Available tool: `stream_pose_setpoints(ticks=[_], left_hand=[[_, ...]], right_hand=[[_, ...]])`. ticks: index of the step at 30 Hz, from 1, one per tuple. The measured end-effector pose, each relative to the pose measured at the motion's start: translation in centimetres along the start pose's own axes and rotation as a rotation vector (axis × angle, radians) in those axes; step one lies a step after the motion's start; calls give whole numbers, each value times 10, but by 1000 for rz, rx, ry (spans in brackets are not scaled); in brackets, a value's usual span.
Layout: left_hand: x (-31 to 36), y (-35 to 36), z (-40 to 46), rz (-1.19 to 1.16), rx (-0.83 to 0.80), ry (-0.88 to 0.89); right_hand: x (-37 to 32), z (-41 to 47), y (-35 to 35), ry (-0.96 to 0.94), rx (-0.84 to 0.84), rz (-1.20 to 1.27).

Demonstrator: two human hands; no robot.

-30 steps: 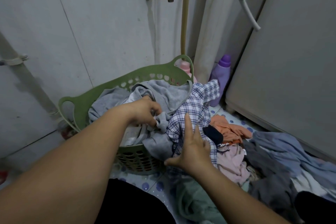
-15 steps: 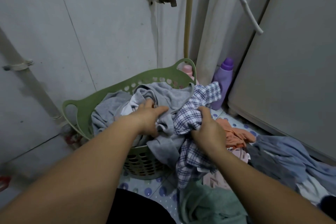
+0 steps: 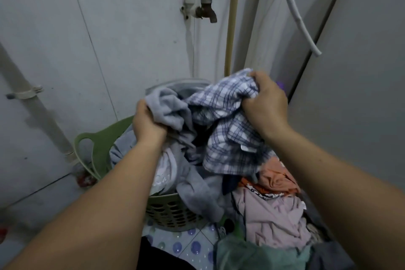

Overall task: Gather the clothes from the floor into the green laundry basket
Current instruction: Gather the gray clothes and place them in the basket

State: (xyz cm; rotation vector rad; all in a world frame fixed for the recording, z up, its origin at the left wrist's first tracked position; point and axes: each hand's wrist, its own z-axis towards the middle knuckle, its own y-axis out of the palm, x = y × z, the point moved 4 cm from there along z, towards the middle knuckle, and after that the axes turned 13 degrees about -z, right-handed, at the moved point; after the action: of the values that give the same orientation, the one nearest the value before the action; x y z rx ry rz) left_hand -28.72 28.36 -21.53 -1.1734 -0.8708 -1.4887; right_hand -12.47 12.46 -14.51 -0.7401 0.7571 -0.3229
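Now the green plastic laundry basket (image 3: 99, 151) stands on the floor near the picture centre, already heaped with clothes. Above it, the left hand (image 3: 146, 124) has its fingers curled tight round a grey fleecy garment (image 3: 168, 108), lifted over the rim. At 1 o'clock the right hand (image 3: 266, 105) grips a blue-and-white checked cotton shirt (image 3: 228, 133), raised and hanging down beside the basket. At 4 o'clock an orange cloth (image 3: 276, 176) and a pale pink garment (image 3: 271, 217) lie on the dotted floor tiles (image 3: 192, 245). A metal wall tap (image 3: 208, 5) is at 12 o'clock.
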Motion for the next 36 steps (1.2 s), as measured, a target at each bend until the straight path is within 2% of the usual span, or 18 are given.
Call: stream_pose_setpoints(ticks=[2, 5, 8, 10, 13, 15, 20, 24, 27, 29, 36], left_hand=[[3, -7, 5, -72, 80, 46], [2, -7, 8, -40, 40, 48], [-3, -10, 10, 270, 38, 76], [-11, -10, 9, 440, -29, 68], [-32, -4, 12, 654, -222, -38], [-39, 4, 9, 787, -362, -95], [-35, 16, 2, 898, -507, -223], [-25, 26, -8, 970, -576, -242], [-26, 36, -20, 1054, -729, -320], [-33, 36, -22, 1108, -799, -371], [-68, 15, -5, 1115, -810, -485]], right_hand=[[-20, 13, 2, -63, 37, 40], [-38, 24, 16, -161, 39, 13], [-32, 26, 46, -230, -56, -99], [-16, 19, 76, -273, -270, -211], [7, -6, 119, -381, -729, -459], [14, -20, 135, -468, -854, -618], [9, -23, 131, -496, -837, -635], [7, -26, 117, -543, -671, -890], [10, -34, 126, -439, -810, -1005], [6, -36, 135, -438, -885, -1025], [8, -31, 180, -490, -1089, -774]])
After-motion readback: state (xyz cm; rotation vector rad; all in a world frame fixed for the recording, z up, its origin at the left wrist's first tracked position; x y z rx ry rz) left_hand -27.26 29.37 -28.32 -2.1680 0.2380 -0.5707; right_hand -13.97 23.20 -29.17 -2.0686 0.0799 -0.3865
